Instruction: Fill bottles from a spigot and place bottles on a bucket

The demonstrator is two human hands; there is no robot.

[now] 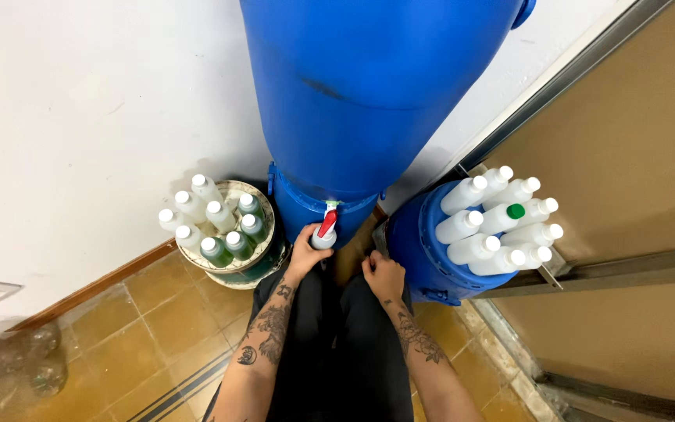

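Observation:
A big blue barrel stands in front of me with a red-handled tap at its base. My left hand grips a white bottle held right under the tap. My right hand rests below it, fingers curled, near my knee; whether it holds anything is hidden. My legs in black trousers fill the lower middle.
On the left a round basket holds several capped bottles, some with green liquid. On the right a blue bucket holds several white bottles, one green-capped. White wall behind, brown door at right, tiled floor, clear plastic bottles at lower left.

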